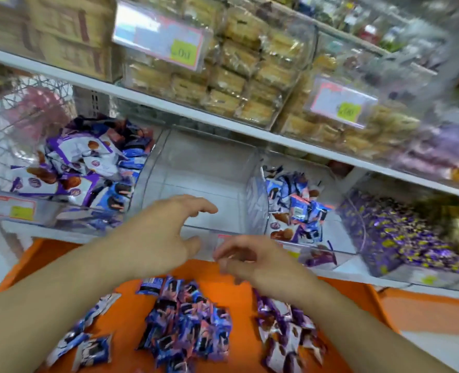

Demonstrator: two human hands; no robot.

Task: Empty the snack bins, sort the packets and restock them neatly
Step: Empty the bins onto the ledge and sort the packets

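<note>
From the mixed left bin (69,168) at ten o'clock to the emptied middle bin (196,168) at twelve, your left hand (158,232) and right hand (252,262) hover loose-fingered, holding nothing, so restocking seems next: scoop the sorted packets (188,324) at six.

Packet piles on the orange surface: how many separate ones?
3: a loose left pile, a blue middle pile, and a purple-white right pile, partly hidden by the right forearm.

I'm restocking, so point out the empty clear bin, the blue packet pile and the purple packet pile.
empty clear bin (196,168): head view, bare floor.
blue packet pile (188,321): head view, middle of the heap.
purple packet pile (287,335): head view, middle of the heap.
</note>
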